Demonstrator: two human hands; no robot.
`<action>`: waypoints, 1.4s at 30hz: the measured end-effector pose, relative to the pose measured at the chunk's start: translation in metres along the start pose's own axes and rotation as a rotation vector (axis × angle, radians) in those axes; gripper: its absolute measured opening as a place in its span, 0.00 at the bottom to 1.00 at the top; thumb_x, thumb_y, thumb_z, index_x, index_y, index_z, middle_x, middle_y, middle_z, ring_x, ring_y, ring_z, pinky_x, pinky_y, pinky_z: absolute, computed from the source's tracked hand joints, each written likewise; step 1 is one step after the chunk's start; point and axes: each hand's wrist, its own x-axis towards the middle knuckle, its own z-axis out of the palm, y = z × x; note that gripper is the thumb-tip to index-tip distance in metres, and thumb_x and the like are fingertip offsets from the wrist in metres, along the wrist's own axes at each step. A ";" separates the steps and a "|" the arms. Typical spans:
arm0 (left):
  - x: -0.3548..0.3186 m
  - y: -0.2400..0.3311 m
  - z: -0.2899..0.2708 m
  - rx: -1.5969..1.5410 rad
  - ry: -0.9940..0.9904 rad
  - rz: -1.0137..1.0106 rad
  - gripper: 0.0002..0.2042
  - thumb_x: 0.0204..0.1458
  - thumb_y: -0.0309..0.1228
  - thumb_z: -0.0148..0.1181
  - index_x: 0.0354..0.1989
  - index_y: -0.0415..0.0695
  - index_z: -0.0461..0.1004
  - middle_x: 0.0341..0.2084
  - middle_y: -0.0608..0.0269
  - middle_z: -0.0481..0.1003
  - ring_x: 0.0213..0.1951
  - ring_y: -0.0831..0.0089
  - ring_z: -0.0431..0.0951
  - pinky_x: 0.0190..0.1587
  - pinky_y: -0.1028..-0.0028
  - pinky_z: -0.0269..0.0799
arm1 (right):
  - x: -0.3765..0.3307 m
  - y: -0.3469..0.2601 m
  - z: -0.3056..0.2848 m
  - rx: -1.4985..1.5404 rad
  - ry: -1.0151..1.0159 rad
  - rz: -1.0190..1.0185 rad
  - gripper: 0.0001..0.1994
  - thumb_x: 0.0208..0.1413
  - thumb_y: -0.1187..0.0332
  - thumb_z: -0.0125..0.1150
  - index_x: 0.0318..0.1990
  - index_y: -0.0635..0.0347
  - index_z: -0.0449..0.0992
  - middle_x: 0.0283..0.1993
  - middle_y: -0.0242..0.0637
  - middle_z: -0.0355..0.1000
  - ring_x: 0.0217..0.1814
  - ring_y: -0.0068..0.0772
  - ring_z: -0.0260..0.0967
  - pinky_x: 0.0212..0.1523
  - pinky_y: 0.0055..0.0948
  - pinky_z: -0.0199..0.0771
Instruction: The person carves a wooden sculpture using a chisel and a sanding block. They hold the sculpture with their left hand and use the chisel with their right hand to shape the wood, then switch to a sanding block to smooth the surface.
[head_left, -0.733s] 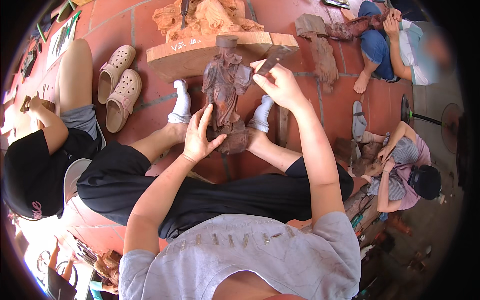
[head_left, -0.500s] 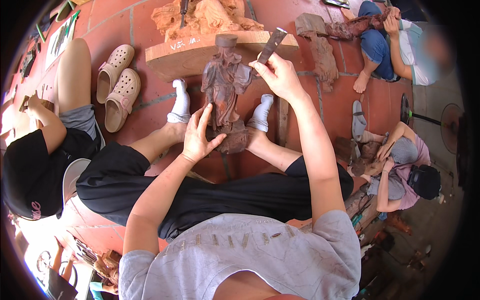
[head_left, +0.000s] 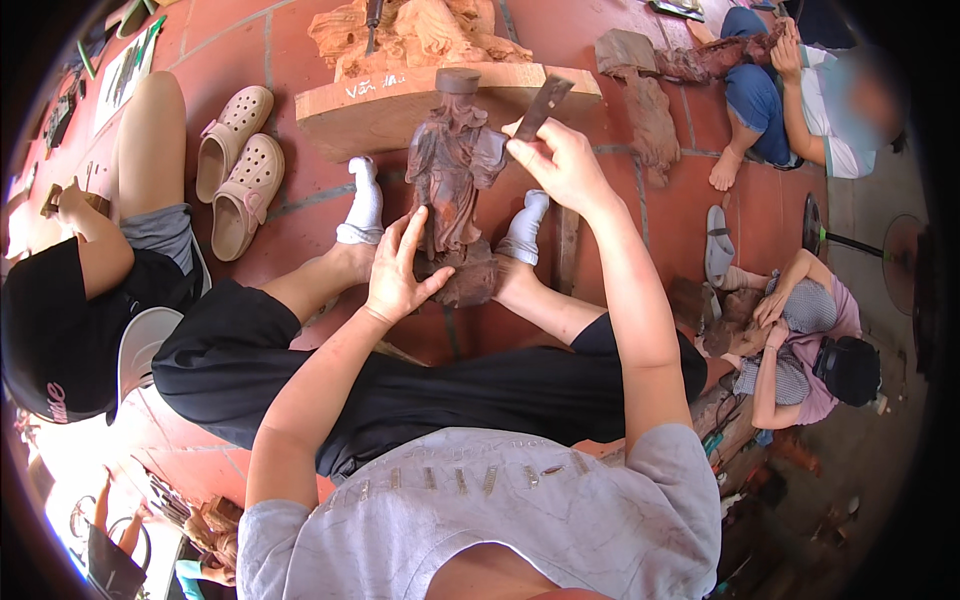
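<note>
Dark wooden figurine (head_left: pixel 452 170) upright on red tile floor (head_left: pixel 690 190), wedged between two white-socked feet. Left hand (head_left: pixel 398 272) spread flat against figurine's lower half and base. Right hand (head_left: pixel 562 165) raised beside its shoulder, pinching a flat brown sanding strip (head_left: pixel 543 105).

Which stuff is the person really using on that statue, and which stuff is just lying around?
In use:
- dark brown carved wooden figure, steadied by the left hand
- flat dark metal blade tool, gripped in the right hand

Lying about:
- pair of beige clog shoes
- pale carved wood block
- grey sandal
</note>
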 end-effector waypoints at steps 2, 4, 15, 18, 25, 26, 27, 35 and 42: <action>0.000 -0.002 0.000 0.018 0.027 0.010 0.52 0.43 0.40 0.76 0.75 0.44 0.50 0.60 0.44 0.63 0.58 0.48 0.69 0.61 0.57 0.69 | 0.002 -0.006 -0.004 -0.109 -0.058 -0.075 0.11 0.62 0.65 0.65 0.42 0.64 0.76 0.31 0.40 0.78 0.31 0.24 0.74 0.34 0.30 0.74; 0.001 -0.001 -0.002 0.025 0.031 0.020 0.51 0.43 0.40 0.76 0.75 0.45 0.50 0.60 0.44 0.63 0.58 0.48 0.68 0.61 0.57 0.69 | 0.012 -0.002 -0.009 -0.053 -0.090 0.035 0.10 0.62 0.65 0.65 0.42 0.64 0.76 0.32 0.41 0.78 0.33 0.24 0.75 0.35 0.31 0.75; -0.001 -0.003 0.002 -0.032 0.033 -0.004 0.52 0.41 0.41 0.77 0.75 0.50 0.50 0.61 0.44 0.64 0.60 0.46 0.68 0.62 0.55 0.68 | 0.014 0.003 -0.006 0.006 0.011 0.016 0.11 0.62 0.64 0.64 0.43 0.64 0.76 0.27 0.41 0.75 0.28 0.29 0.73 0.34 0.32 0.75; 0.000 0.001 0.000 -0.024 0.033 -0.011 0.52 0.42 0.41 0.77 0.75 0.50 0.50 0.60 0.44 0.64 0.59 0.46 0.68 0.62 0.56 0.68 | 0.011 0.010 0.001 0.013 0.008 0.012 0.11 0.61 0.64 0.65 0.42 0.63 0.76 0.26 0.42 0.74 0.25 0.30 0.69 0.31 0.33 0.71; 0.002 -0.003 -0.001 -0.033 0.021 -0.004 0.51 0.43 0.42 0.76 0.75 0.49 0.50 0.61 0.45 0.64 0.59 0.46 0.68 0.62 0.55 0.67 | 0.009 0.010 0.001 0.013 0.124 -0.002 0.10 0.63 0.64 0.64 0.40 0.62 0.75 0.27 0.37 0.73 0.25 0.24 0.67 0.32 0.27 0.72; 0.001 -0.001 0.001 -0.033 0.021 -0.003 0.51 0.43 0.42 0.76 0.75 0.49 0.50 0.61 0.45 0.64 0.59 0.46 0.68 0.62 0.55 0.67 | 0.004 0.006 -0.002 0.064 0.146 0.047 0.09 0.63 0.65 0.64 0.39 0.62 0.75 0.27 0.33 0.73 0.27 0.21 0.67 0.32 0.26 0.71; 0.000 0.000 0.001 -0.028 0.027 -0.007 0.51 0.43 0.42 0.76 0.75 0.49 0.50 0.61 0.45 0.64 0.59 0.46 0.68 0.62 0.55 0.67 | 0.001 -0.001 -0.003 0.120 0.164 0.090 0.09 0.63 0.66 0.64 0.38 0.62 0.74 0.27 0.29 0.72 0.28 0.18 0.67 0.32 0.24 0.71; 0.001 0.002 -0.002 0.008 0.032 0.018 0.52 0.44 0.39 0.75 0.76 0.48 0.48 0.60 0.42 0.63 0.60 0.44 0.67 0.63 0.55 0.67 | -0.057 -0.031 0.019 0.692 0.206 0.209 0.07 0.64 0.76 0.57 0.45 0.60 0.66 0.36 0.31 0.71 0.37 0.20 0.73 0.39 0.23 0.75; 0.000 -0.012 -0.005 -0.122 0.040 -0.090 0.51 0.50 0.35 0.72 0.77 0.47 0.41 0.62 0.41 0.62 0.59 0.46 0.69 0.62 0.57 0.68 | -0.108 -0.068 0.067 1.107 0.130 0.309 0.15 0.73 0.59 0.46 0.36 0.60 0.67 0.28 0.35 0.68 0.23 0.26 0.70 0.28 0.30 0.78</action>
